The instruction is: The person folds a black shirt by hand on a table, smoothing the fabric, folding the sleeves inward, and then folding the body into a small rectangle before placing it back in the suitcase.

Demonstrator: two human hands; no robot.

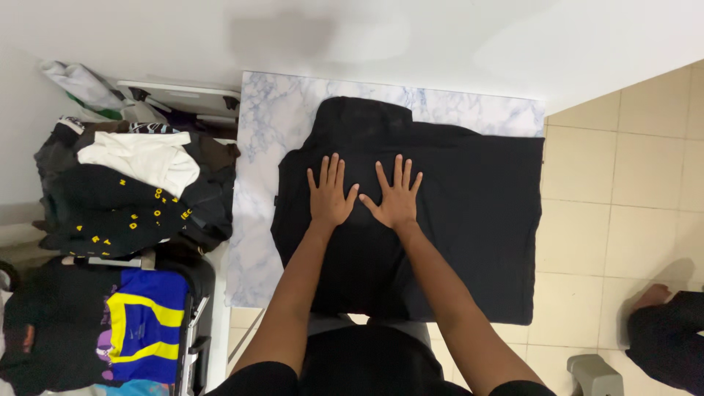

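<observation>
on marble-patterned tabletop (271,132), white veined blue-grey: black garment (469,220), soft matte knit, laid flat, roughly rectangular, right edge hanging past the table. left hand (328,196) and right hand (396,198) palm-down on the cloth, side by side near centre, fingers spread, thumbs nearly meeting. far left: heap of crumpled clothes (132,191), dark with a cream piece. near left: blue-and-yellow fabric (143,323). right: beige square floor tiles (623,183).
</observation>
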